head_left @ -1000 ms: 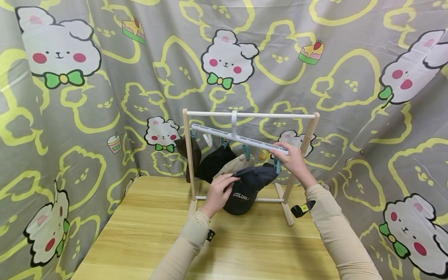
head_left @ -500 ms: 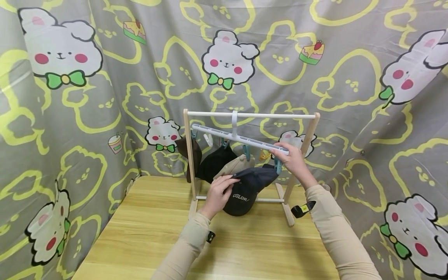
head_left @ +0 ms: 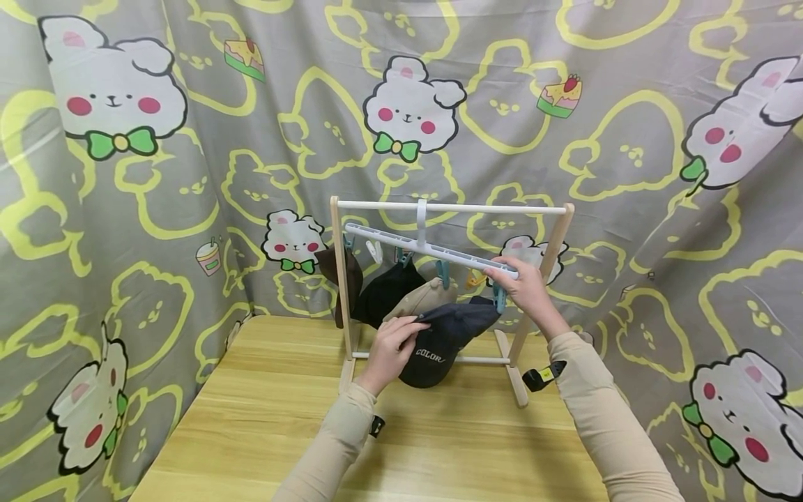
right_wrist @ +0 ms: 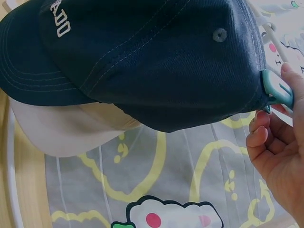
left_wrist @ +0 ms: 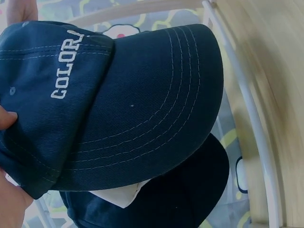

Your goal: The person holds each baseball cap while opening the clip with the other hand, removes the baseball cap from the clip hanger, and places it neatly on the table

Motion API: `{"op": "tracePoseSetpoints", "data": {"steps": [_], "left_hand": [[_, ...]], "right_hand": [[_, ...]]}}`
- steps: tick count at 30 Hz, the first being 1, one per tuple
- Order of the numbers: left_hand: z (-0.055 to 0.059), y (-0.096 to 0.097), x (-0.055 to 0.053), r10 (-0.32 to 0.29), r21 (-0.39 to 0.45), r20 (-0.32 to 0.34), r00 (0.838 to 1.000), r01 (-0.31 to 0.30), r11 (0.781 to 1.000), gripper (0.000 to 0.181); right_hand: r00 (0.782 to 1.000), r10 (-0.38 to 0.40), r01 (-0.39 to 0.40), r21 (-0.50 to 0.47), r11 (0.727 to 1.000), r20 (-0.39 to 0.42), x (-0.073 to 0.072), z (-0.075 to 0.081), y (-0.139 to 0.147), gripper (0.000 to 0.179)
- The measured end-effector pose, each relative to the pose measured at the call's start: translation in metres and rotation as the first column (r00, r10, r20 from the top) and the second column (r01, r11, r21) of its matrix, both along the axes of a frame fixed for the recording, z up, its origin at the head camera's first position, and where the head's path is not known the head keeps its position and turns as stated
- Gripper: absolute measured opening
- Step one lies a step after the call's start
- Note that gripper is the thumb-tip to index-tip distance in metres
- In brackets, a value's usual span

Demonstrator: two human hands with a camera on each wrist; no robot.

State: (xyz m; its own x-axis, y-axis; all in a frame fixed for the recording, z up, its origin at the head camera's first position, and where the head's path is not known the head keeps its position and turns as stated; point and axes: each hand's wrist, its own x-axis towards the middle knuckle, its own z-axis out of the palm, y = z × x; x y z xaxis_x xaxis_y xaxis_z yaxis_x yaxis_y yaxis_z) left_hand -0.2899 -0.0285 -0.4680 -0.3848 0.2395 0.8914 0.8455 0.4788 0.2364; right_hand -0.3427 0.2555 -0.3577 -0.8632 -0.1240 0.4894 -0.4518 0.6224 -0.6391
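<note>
A navy baseball cap [head_left: 433,341] with white lettering hangs by its back edge from a teal clip [right_wrist: 278,89] on the right end of a pale plastic hanger [head_left: 433,249]. My left hand [head_left: 395,348] pinches the cap's crown, its fingertips over the upper edge; the brim points down in the head view. The thumb and fingers of my right hand [head_left: 523,289] grip the end of the hanger bar just above that clip. Behind the navy cap, a beige cap [head_left: 414,300], a black cap [head_left: 389,289] and a brown cap [head_left: 341,275] hang along the bar, partly hidden.
The tilted hanger hooks over the white top rail [head_left: 502,208] of a small wooden rack [head_left: 341,300]. White and yellow clips [head_left: 374,251] also dangle from the bar. The rack stands on a wooden table [head_left: 270,404], with a patterned curtain [head_left: 251,174] behind and at both sides.
Almost nothing differs. Both hands keep their hold on the cap and the hanger, while the whole head view has shifted very slightly.
</note>
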Motion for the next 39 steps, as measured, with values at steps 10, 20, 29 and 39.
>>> {"op": "tracePoseSetpoints", "data": {"steps": [10,20,29,39], "left_hand": [[-0.0035,-0.0039,-0.0011,0.007,0.012,0.019,1.000,-0.007,1.000,0.023],[-0.0031,-0.0053,-0.0014,0.005,0.008,0.011,1.000,-0.006,1.000,0.023],[-0.0028,-0.0061,-0.0004,0.003,0.004,0.011,1.000,-0.003,1.000,0.024],[-0.0033,-0.0067,-0.0002,0.004,0.003,0.006,1.000,-0.004,1.000,0.024]], "right_hand": [[1.000,0.011,-0.011,-0.010,1.000,0.017,0.0008,0.0006,0.0010,0.040],[1.000,0.015,-0.015,-0.002,1.000,0.018,0.0006,-0.0003,0.0006,0.039],[1.000,0.013,-0.013,-0.004,1.000,0.025,0.0003,-0.0018,0.0004,0.039],[1.000,0.019,-0.019,-0.006,1.000,0.009,-0.0005,-0.0022,0.0008,0.037]]}}
